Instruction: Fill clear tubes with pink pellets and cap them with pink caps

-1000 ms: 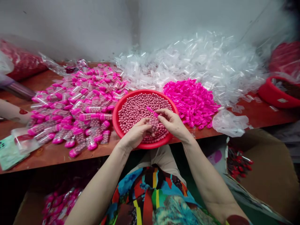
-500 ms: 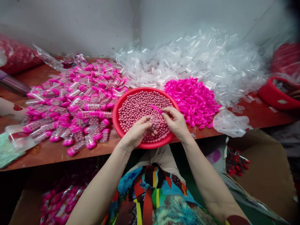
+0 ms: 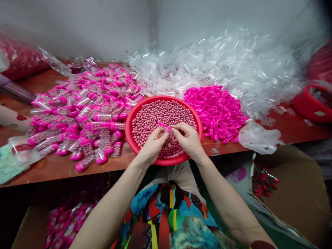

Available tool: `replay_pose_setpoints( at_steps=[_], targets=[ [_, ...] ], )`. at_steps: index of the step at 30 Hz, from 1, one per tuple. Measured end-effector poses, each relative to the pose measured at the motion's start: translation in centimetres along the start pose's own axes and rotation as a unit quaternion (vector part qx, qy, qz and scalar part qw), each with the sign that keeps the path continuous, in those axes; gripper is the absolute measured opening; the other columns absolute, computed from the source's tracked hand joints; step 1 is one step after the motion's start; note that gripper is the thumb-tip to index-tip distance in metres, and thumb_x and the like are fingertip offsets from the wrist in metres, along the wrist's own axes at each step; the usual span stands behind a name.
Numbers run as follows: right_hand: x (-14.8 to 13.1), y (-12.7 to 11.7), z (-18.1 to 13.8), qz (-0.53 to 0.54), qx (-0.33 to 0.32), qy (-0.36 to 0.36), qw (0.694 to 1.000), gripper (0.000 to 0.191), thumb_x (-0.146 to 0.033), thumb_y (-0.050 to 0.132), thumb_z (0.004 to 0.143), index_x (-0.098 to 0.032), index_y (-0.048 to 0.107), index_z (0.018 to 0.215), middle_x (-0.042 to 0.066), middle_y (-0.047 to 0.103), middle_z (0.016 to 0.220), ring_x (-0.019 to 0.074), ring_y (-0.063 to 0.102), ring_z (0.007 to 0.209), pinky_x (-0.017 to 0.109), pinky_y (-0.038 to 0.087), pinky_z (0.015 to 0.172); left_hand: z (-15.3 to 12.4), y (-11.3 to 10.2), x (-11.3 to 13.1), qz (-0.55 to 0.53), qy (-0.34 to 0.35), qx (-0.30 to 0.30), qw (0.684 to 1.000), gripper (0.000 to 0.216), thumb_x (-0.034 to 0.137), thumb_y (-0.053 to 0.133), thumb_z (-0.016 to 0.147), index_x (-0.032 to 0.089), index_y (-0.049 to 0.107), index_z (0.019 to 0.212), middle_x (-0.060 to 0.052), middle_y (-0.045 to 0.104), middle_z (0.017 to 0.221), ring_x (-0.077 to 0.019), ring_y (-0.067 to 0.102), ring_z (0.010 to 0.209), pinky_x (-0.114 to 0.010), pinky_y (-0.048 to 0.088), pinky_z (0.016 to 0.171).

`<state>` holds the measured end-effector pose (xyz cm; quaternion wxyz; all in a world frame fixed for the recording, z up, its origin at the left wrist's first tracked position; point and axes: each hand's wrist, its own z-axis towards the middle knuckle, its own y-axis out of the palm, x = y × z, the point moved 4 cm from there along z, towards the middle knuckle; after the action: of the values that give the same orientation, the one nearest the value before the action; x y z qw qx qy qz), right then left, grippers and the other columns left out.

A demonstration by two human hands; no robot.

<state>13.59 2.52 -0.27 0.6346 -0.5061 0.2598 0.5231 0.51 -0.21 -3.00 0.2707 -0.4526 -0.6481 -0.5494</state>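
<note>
Over a red plastic basin of round pink beads, both hands meet. My left hand is closed around a small clear plastic container, mostly hidden by the fingers; beads seem to be inside it. A bright pink flip cap sits at the container's top end, with its lid hinged open. My right hand pinches this cap with thumb and fingers against the container; whether it is fully seated I cannot tell. Loose pink caps lie heaped right of the basin.
Capped containers of beads are piled left of the basin. Empty clear containers fill the back right. A crumpled plastic bag hangs over the table edge, and another red basin stands far right. Cardboard boxes are below the table.
My right hand has moved left, bringing the pink cap from beside the container to its top end. My left hand has shifted only slightly. The view has moved a little.
</note>
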Motion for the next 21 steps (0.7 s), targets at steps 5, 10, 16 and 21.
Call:
replay_pose_setpoints(
  at_steps=[5,10,16,21],
  targets=[
    [-0.9,0.8,-1.4,-0.037,0.023,-0.047,0.998,0.026,-0.027,0.048,0.098,-0.023,0.071,0.11,0.008,0.07,0.105,0.0204,0.065,0.104,0.038,0.053,0.094,-0.1,-0.5,0.1,-0.014,0.017,0.032,0.999,0.032,0.036,0.077,0.078,0.016,0.061,0.097,0.001,0.061,0.079,-0.0063,0.054,0.061,-0.019,0.043,0.058],
    [-0.4,0.2,-0.5,0.089,0.024,0.05,0.995,0.035,-0.046,0.049,0.098,-0.022,0.073,0.105,0.008,0.071,0.105,0.0206,0.066,0.102,0.037,0.053,0.095,-0.6,0.2,1.0,-0.031,0.019,0.004,0.999,0.031,0.035,0.079,0.077,0.016,0.062,0.095,0.0,0.062,0.08,-0.0074,0.055,0.064,-0.019,0.043,0.057],
    [0.4,1.3,2.6,0.267,-0.12,0.227,0.929,0.059,-0.066,0.046,0.091,-0.016,0.07,0.109,0.008,0.073,0.093,0.0193,0.069,0.082,0.033,0.059,0.073,-0.9,0.6,0.8,-0.024,-0.061,-0.111,0.992,0.026,0.033,0.076,0.08,0.015,0.063,0.094,-0.001,0.061,0.075,-0.0081,0.054,0.061,-0.019,0.041,0.053],
    [-0.7,0.2,0.9,0.082,-0.059,0.027,0.995,0.04,-0.051,0.057,0.092,-0.023,0.065,0.12,0.009,0.068,0.125,0.0237,0.061,0.121,0.043,0.047,0.107,-0.3,-0.6,0.9,-0.071,-0.041,-0.027,0.996,0.026,0.034,0.075,0.08,0.015,0.061,0.091,-0.001,0.063,0.074,-0.0083,0.055,0.058,-0.019,0.04,0.051]
  ],
)
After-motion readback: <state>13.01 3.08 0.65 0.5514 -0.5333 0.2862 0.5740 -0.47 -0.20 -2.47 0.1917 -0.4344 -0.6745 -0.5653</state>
